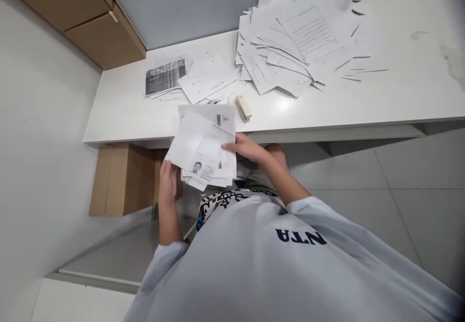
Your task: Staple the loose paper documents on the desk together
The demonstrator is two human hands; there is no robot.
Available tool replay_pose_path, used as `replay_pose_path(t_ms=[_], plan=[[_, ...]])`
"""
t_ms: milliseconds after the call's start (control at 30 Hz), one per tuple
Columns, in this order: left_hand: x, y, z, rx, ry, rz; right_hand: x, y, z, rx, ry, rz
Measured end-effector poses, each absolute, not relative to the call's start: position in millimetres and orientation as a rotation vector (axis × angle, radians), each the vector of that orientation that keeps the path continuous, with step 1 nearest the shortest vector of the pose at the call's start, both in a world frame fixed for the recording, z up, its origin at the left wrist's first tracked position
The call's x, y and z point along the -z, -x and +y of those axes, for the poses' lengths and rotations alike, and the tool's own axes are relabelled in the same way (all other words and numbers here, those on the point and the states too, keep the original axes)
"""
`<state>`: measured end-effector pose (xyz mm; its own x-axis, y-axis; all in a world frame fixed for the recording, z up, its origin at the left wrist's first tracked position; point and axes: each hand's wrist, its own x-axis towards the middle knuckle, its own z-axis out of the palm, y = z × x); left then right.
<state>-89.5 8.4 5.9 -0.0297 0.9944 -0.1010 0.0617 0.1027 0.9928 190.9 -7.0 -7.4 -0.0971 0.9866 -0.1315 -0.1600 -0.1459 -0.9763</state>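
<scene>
Holding a sheaf of papers (201, 147) above the surface (119, 123) edge, left hand (169, 179) supporting from below, right hand (247, 148) clamping from above, keeping sheets together; stapler (244, 107) lies just beyond the right hand.

We are handling thin matt paper sheets (196, 143) over a smooth white laminate desk (399, 94), with a glossy cream plastic stapler (243, 107) showing beside them, a dull brown cardboard box (123, 181) sitting below, and a soft cloth sleeve (163, 268) covering our arm.
</scene>
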Motion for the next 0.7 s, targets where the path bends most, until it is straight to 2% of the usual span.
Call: replay_pose_path(t_ms=[133,300,467,567,700], plan=[[-11,97,77,-1.119,-0.904,1.068,-11,-191,76,-1.448,1.06,-1.27],[-16,89,156,-1.391,-0.842,1.099,-3,-165,152,-0.983,1.212,-1.352],[2,81,194,-1.445,-0.78,1.268,33,-144,145,-0.537,1.477,-1.804],[12,81,199,-1.461,-0.767,1.304,43,-138,134,-0.462,1.574,-2.023],[16,81,200,-1.442,-0.746,1.308,39,-135,132,-0.373,1.658,-2.051]])
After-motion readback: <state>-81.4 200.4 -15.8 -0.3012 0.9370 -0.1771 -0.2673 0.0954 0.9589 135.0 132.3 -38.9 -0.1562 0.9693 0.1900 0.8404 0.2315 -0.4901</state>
